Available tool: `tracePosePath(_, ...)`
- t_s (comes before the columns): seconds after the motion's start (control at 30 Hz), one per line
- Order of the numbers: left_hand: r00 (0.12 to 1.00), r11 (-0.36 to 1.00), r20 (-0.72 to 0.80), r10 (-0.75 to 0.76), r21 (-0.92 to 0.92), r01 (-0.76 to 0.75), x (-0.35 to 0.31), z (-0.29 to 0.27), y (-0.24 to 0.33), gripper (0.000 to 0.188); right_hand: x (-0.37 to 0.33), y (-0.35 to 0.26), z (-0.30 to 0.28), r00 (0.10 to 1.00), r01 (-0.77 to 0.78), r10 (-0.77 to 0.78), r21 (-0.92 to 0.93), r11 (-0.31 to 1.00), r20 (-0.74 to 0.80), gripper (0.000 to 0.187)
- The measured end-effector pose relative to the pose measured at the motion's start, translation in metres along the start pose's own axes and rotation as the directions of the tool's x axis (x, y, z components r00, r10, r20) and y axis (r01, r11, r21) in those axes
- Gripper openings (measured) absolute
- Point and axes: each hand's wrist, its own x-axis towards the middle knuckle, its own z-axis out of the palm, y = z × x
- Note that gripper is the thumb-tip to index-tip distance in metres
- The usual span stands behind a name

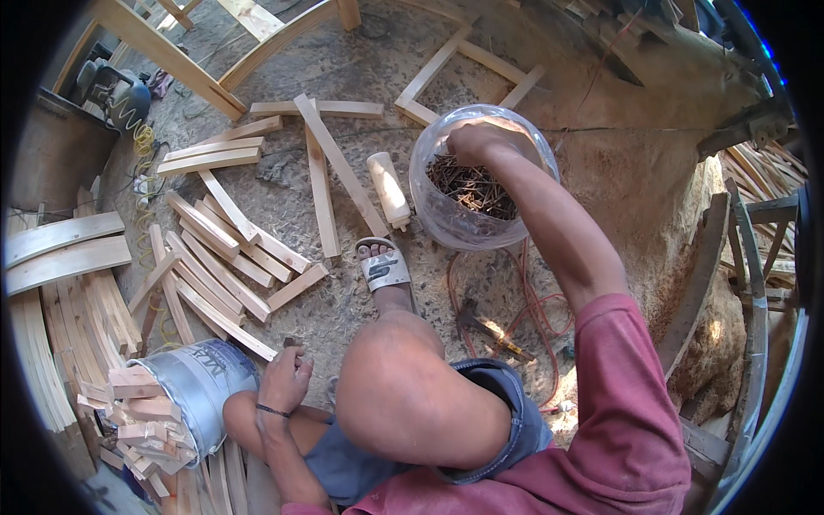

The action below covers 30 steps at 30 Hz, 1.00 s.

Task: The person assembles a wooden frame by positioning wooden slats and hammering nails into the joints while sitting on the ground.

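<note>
My right hand [474,144] reaches down into a clear plastic-lined bucket [429,219] of brown nails [470,187]. Its back faces up near the bucket's far side, and the fingers are hidden beneath it. Beside my bent knee is my left hand [287,375], its fingers curled. A small dark bit shows at those fingertips, too small to name. Left of the bucket lies a whitish plastic bottle [388,190] on its side, close to my sandalled foot [384,264].
Curved and straight wood pieces [223,249] lie loosely stacked at left. A metal bucket [210,382] of wood offcuts stands lower left. A hammer [493,330] and a red hose [549,300] lie right of my foot. Wooden frames [438,69] sit at the back.
</note>
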Motion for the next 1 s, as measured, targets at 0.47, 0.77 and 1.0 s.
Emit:
tracePosePath(0.47, 0.995, 0.995, 0.081, 0.052, 0.076, -0.058, 0.011, 0.011, 0.009, 0.033, 0.001, 0.018, 0.054, 0.985, -0.030, 0.016, -0.082, 0.996, -0.171, 0.033)
tracePosePath(0.77, 0.997, 0.996, 0.043, 0.068, 0.056, -0.071, 0.002, 0.015, 0.005, 0.032, -0.003, 0.011, 0.052, 0.982, -0.085, 0.074, -0.060, 0.995, -0.172, 0.031)
tracePosePath(1.0, 0.996, 0.993, 0.051, 0.069, 0.089, -0.073, 0.003, 0.014, 0.004, 0.031, -0.015, 0.010, 0.010, 0.996, -0.036, 0.026, -0.125, 0.991, -0.081, 0.029)
